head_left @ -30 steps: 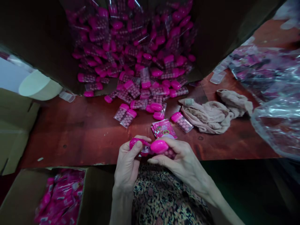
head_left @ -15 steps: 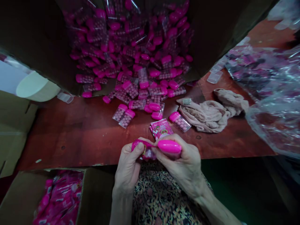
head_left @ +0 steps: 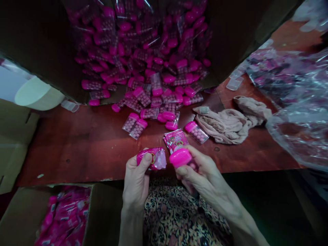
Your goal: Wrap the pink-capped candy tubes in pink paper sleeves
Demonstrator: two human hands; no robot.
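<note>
my left grip is clamped on a shiny pink packet, thumb over its front, at the near edge of the counter. my right grip is closed around a pink-capped container of small pink balls, just beside the packet but apart from it. beyond it, printed sachets lie stacked on the counter, near a second container and a crumpled cloth.
</note>
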